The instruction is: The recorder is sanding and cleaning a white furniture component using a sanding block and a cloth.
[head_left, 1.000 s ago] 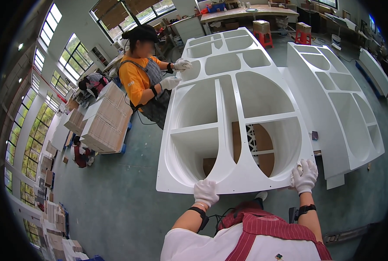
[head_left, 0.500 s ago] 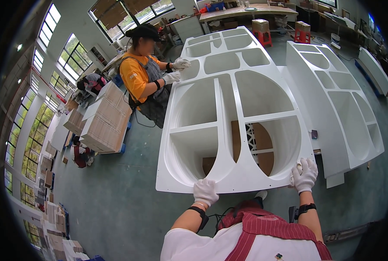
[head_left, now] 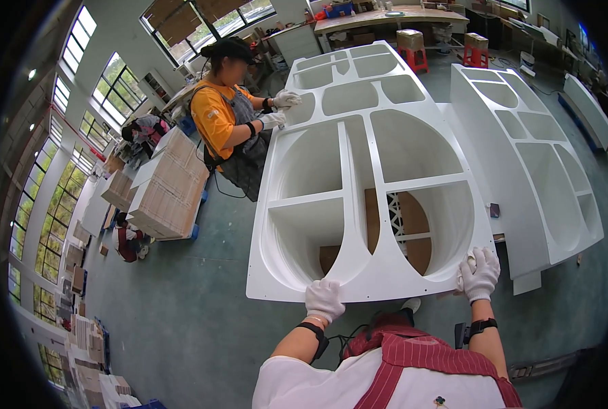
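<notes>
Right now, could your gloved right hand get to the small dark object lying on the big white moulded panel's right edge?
Probably yes. The right hand grips the big white moulded panel at its near corner, and the small dark object lies just beyond on the same edge, nothing between them. It would have to let go first.

two white panels (head_left: 369, 170), two red stools (head_left: 418, 58)

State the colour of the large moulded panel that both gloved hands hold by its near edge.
White, seen best in the head view: the panel.
</notes>
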A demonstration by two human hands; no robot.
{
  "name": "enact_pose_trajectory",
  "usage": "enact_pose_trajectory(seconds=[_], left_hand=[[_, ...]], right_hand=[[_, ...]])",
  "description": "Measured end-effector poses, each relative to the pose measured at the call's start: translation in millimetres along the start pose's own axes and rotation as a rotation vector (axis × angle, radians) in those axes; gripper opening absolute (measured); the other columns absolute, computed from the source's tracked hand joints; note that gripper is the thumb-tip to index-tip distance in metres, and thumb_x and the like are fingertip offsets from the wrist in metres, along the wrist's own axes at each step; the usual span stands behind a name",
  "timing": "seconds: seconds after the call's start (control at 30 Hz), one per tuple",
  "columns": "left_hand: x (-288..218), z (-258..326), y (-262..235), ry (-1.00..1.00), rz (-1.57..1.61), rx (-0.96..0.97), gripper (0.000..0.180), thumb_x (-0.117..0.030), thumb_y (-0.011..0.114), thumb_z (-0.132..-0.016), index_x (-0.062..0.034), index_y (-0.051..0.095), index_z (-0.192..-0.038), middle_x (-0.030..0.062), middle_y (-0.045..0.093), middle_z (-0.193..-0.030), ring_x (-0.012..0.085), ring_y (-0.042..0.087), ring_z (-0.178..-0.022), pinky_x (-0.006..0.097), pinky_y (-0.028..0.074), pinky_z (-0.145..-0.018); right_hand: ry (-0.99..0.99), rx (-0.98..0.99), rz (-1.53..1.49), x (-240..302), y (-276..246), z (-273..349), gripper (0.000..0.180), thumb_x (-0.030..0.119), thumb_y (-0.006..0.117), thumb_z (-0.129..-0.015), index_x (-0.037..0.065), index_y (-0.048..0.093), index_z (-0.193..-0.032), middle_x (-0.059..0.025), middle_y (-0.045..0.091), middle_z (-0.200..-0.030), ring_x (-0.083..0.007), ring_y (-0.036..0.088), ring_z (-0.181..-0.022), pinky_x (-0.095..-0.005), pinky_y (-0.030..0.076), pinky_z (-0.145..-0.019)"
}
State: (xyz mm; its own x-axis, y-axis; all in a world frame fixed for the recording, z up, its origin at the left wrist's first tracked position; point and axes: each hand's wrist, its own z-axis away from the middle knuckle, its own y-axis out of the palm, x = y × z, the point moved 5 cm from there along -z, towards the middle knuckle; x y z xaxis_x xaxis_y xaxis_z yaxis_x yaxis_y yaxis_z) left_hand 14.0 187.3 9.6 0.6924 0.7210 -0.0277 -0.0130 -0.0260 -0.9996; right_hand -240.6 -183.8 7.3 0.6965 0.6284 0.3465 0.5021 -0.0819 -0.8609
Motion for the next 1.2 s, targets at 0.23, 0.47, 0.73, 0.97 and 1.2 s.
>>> enact_pose_trajectory(seconds=[0.23,0.47,0.73,0.97,1.2], left_hand=[[-0.6,1.4,-0.7,-0.007,0.002,-0.016,0.025,-0.027,0.072,-0.075,-0.0119,0.071,-0.095,0.0155,0.071,-0.097,0.0371,0.068,-0.091,0.049,0.053,-0.079],[-0.1,0.9,-0.2,-0.003,0.009,-0.005,0.025,-0.027,0.072,-0.074,-0.0118,0.071,-0.094,0.0156,0.070,-0.096,0.0371,0.068,-0.090,0.050,0.052,-0.079],[-0.1,1.2,-0.8,0.003,0.007,-0.026,0.024,-0.027,0.072,-0.075,-0.0121,0.071,-0.093,0.0153,0.070,-0.094,0.0369,0.068,-0.088,0.050,0.052,-0.078],[-1.5,0.9,-3.5,0.002,0.003,-0.022,0.024,-0.027,0.072,-0.074,-0.0121,0.071,-0.093,0.0153,0.071,-0.094,0.0372,0.069,-0.088,0.050,0.053,-0.077],[-2.1,0.6,-4.9,0.004,0.007,-0.019,0.023,-0.025,0.071,-0.074,-0.0118,0.071,-0.093,0.0152,0.071,-0.094,0.0372,0.069,-0.089,0.049,0.053,-0.078]], right_hand=[[-0.009,-0.004,0.007,-0.2,-0.1,0.3,0.051,0.036,0.081,-0.083,0.015,0.071,-0.128,-0.0160,0.061,-0.139,-0.0392,0.053,-0.133,-0.0512,0.040,-0.115],[0.000,0.005,0.002,-0.3,-0.8,0.2,0.050,0.036,0.080,-0.083,0.015,0.071,-0.128,-0.0162,0.061,-0.139,-0.0394,0.053,-0.132,-0.0513,0.040,-0.115],[-0.003,0.005,0.000,-0.8,-0.2,0.6,0.051,0.035,0.081,-0.082,0.015,0.071,-0.128,-0.0159,0.060,-0.140,-0.0393,0.053,-0.133,-0.0511,0.039,-0.115],[-0.009,-0.005,0.008,-0.8,0.3,0.7,0.051,0.036,0.081,-0.083,0.015,0.071,-0.128,-0.0164,0.061,-0.140,-0.0390,0.054,-0.133,-0.0511,0.040,-0.114],[0.004,0.017,0.003,-0.6,-1.2,-0.3,0.051,0.035,0.080,-0.084,0.014,0.071,-0.129,-0.0170,0.061,-0.140,-0.0394,0.054,-0.132,-0.0508,0.040,-0.114]])
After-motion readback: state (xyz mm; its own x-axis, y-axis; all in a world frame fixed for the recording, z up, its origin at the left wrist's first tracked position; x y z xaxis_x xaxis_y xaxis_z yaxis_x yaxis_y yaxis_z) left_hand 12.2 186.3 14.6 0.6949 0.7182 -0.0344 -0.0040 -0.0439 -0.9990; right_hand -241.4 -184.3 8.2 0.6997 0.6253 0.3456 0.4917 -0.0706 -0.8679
